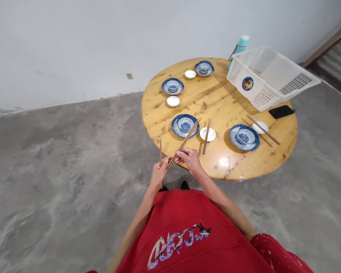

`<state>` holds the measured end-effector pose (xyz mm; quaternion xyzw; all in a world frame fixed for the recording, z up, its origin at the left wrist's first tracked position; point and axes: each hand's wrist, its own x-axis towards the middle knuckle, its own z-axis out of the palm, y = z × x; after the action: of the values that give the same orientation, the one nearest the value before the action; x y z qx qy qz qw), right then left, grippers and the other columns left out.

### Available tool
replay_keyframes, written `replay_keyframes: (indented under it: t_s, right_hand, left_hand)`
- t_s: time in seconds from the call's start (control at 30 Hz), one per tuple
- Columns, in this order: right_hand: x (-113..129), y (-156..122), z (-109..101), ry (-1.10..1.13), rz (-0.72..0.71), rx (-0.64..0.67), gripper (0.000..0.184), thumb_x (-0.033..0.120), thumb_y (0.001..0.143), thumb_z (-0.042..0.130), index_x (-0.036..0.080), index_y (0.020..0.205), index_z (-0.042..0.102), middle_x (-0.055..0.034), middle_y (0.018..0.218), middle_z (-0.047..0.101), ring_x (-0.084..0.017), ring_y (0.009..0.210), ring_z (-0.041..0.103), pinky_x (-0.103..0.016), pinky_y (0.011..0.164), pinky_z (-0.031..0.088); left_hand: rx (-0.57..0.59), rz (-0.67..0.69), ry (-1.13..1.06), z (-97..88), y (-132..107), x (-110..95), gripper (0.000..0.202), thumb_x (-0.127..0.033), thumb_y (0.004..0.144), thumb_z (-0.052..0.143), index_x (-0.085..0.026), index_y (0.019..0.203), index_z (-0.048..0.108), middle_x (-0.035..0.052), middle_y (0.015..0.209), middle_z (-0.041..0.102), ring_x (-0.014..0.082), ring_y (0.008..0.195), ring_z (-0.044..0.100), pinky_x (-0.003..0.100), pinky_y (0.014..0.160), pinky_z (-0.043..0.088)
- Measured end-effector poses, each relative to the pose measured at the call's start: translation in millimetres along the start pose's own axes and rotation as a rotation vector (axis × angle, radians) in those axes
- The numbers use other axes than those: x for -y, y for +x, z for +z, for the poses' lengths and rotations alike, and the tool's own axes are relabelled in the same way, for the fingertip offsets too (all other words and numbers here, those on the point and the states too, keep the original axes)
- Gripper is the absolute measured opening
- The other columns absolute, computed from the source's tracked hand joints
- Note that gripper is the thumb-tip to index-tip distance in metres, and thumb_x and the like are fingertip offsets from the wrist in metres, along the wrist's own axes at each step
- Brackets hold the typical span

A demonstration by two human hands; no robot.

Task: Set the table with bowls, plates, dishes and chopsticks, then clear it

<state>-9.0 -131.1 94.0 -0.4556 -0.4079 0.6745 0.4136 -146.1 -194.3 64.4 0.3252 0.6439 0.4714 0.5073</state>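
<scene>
My left hand (159,173) is closed around chopsticks (160,149) that point upward, off the table's near left edge. In my right hand (188,159) is a pair of wooden chopsticks (184,141), held slantwise, their far ends over a blue-patterned plate (173,128) that bears a matching bowl (185,124). The lower ends of this pair meet my left fingers. Right of that setting, a pair of chopsticks (206,137) rests across a small white dish (211,134). Farther right, more chopsticks (268,134) lie over another white dish (260,127) beside a blue plate (234,141) with a bowl (245,135).
Two more plate-and-bowl settings, a left plate (164,87) and a back plate (198,71), stand with white dishes on the round wooden table (221,102). A white plastic basket (261,93), a turquoise bottle (240,46) and a black phone (281,112) occupy its right side.
</scene>
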Motion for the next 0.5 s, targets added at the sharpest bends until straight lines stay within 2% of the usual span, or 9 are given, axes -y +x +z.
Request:
replay_keyframes:
  t_s: [0.1, 0.2, 0.27, 0.37, 0.5]
  right_hand:
    - [-3, 12, 26, 0.036, 0.031, -0.017, 0.032, 0.044, 0.065, 0.078, 0.015, 0.068, 0.066, -0.0018, 0.058, 0.066, -0.013, 0.051, 0.061, -0.026, 0.055, 0.052]
    - [-12, 27, 64, 0.045, 0.042, -0.018, 0.032, 0.044, 0.064, 0.078, 0.015, 0.067, 0.066, -0.0018, 0.058, 0.066, -0.012, 0.05, 0.059, -0.026, 0.054, 0.051]
    - [-21, 37, 94, 0.055, 0.057, -0.006, 0.032, 0.044, 0.064, 0.079, 0.015, 0.067, 0.066, -0.0017, 0.058, 0.066, -0.012, 0.05, 0.059, -0.026, 0.054, 0.051]
    - [-34, 50, 140, 0.086, 0.072, 0.016, 0.033, 0.045, 0.062, 0.081, 0.015, 0.068, 0.066, -0.0014, 0.058, 0.065, -0.013, 0.052, 0.059, -0.026, 0.055, 0.05]
    - [-47, 64, 187, 0.114, 0.074, 0.045, 0.037, 0.047, 0.062, 0.083, 0.015, 0.072, 0.069, -0.002, 0.059, 0.065, -0.012, 0.054, 0.06, -0.025, 0.056, 0.05]
  left_hand:
    - [0.11, 0.003, 0.067, -31.9, 6, -6, 0.061, -0.068, 0.084, 0.053, -0.011, 0.08, 0.073, -0.0012, 0.052, 0.053, 0.0062, 0.043, 0.029, 0.023, 0.047, 0.021]
    - [0.181, 0.035, 0.138, -72.9, 17, -15, 0.058, -0.066, 0.086, 0.051, -0.013, 0.07, 0.069, -0.0051, 0.042, 0.039, 0.0067, 0.041, 0.028, 0.023, 0.047, 0.022]
    - [0.198, 0.034, 0.151, -103.1, 25, -21, 0.056, -0.063, 0.086, 0.051, -0.013, 0.069, 0.067, -0.0048, 0.044, 0.041, 0.0065, 0.041, 0.028, 0.022, 0.047, 0.022]
    - [0.21, 0.024, 0.11, -147.3, 39, -25, 0.051, -0.06, 0.087, 0.051, -0.013, 0.076, 0.067, -0.0021, 0.053, 0.053, 0.0055, 0.041, 0.028, 0.022, 0.046, 0.022]
    - [0.215, 0.035, 0.083, -196.2, 54, -28, 0.048, -0.059, 0.087, 0.052, -0.013, 0.082, 0.066, -0.002, 0.055, 0.055, 0.0053, 0.04, 0.028, 0.021, 0.044, 0.021]
